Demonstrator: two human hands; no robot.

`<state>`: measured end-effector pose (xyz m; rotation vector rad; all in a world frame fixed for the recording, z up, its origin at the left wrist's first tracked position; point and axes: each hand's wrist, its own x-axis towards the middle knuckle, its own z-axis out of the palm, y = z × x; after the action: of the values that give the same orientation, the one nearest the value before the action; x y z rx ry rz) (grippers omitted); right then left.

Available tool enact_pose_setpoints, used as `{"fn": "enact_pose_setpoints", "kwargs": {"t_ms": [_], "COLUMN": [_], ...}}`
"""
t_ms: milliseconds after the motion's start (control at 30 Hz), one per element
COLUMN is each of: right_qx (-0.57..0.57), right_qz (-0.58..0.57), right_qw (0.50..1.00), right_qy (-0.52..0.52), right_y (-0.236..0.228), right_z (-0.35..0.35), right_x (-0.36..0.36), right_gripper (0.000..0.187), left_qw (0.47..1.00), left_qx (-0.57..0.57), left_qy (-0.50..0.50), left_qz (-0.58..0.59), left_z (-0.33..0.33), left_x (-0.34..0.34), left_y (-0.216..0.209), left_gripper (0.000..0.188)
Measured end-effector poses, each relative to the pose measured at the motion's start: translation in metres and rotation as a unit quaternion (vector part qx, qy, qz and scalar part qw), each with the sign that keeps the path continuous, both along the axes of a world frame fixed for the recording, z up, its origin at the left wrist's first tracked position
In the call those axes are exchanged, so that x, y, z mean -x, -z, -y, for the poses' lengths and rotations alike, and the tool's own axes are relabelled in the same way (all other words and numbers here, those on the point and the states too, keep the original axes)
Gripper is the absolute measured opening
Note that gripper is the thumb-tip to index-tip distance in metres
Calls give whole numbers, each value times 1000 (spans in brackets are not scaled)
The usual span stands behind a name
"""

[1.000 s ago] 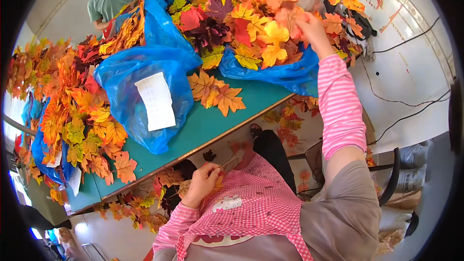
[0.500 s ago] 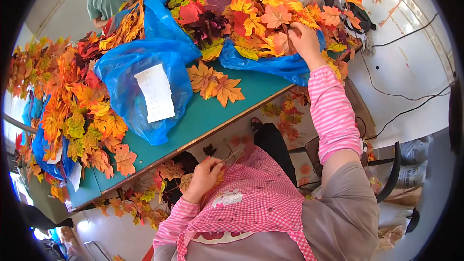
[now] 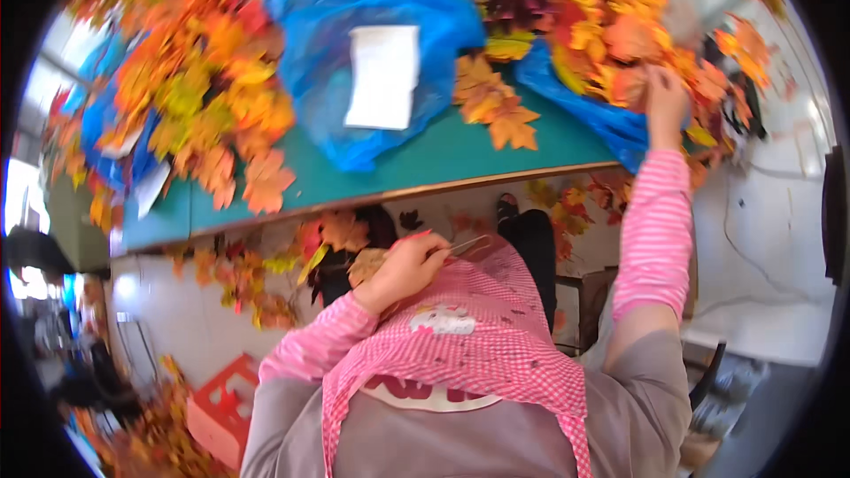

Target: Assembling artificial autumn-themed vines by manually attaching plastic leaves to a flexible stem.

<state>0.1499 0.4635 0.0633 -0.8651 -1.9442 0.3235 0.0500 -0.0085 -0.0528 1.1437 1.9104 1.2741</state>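
Observation:
My left hand [image 3: 409,267] is closed in front of my apron, with a thin wire-like stem [image 3: 467,246] sticking out past the fingers. A tan artificial leaf [image 3: 366,265] shows beside that wrist. Over the table's right side, my right hand [image 3: 666,106] pinches the edge of an orange artificial maple leaf [image 3: 629,87], which rests in a heap of yellow, orange and red leaves. Beneath this heap lies a blue plastic bag [image 3: 584,111]. The view is somewhat blurred, so the fingertips are not sharp.
On the green table [image 3: 354,190], a large blue bag bears a white paper slip [image 3: 382,75]. A leaf cluster [image 3: 496,106] lies between the bags. More leaves heap at the left. Leaf garlands [image 3: 239,279] hang below the table edge. A red plastic crate [image 3: 226,407] stands at lower left.
The view has swung, so the table and leaves sit higher and farther right. My right hand stays at the orange leaf, and my left hand still holds the stem before the apron.

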Motion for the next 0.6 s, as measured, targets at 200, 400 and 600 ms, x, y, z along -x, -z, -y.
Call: {"fn": "enact_pose_setpoints", "kwargs": {"t_ms": [200,400,600], "right_qx": [98,-43,29], "right_qz": [-154,-101,73], "right_qw": [979,972,892], "right_qy": [-86,-208,-446], "right_y": [-24,-59,-21], "right_z": [8,97,228], "right_x": [9,18,22], "right_gripper": [30,16,7], "left_qw": [999,988,987], "left_qx": [32,35,23], "left_qy": [-25,-70,-75], "left_qz": [-33,-134,-142], "left_z": [6,9,10], "left_x": [-8,-2,13], "left_y": [3,-21,-42], "left_gripper": [16,15,14]}}
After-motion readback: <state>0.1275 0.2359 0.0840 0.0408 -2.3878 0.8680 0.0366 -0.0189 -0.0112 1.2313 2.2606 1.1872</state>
